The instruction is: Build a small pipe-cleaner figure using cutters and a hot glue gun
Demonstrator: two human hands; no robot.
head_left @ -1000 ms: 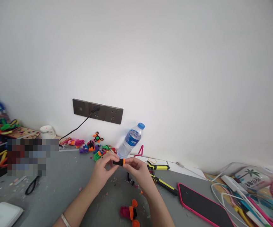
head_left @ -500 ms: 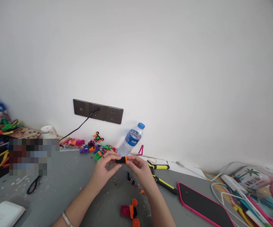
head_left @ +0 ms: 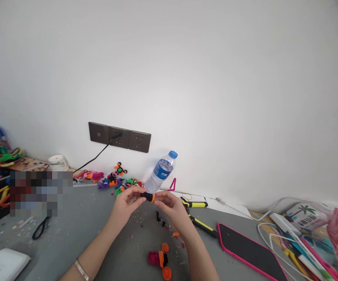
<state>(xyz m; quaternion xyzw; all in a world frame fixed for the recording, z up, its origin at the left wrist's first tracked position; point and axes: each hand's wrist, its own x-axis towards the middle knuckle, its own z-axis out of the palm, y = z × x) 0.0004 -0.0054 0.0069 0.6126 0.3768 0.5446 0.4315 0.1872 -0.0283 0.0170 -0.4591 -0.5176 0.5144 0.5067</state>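
Because black-and-orange roll is small, we pinch it from both ends, presumably for steadiness: left hand on black end, right hand on orange. Roll is held above tabletop; bottle at one o'clock, figure at six, phone at four, likely leaving working room. Grey tabletop carries scraps; socket panel on white wall, eleven o'clock.

Pink-edged phone on grey tabletop (scraps too)
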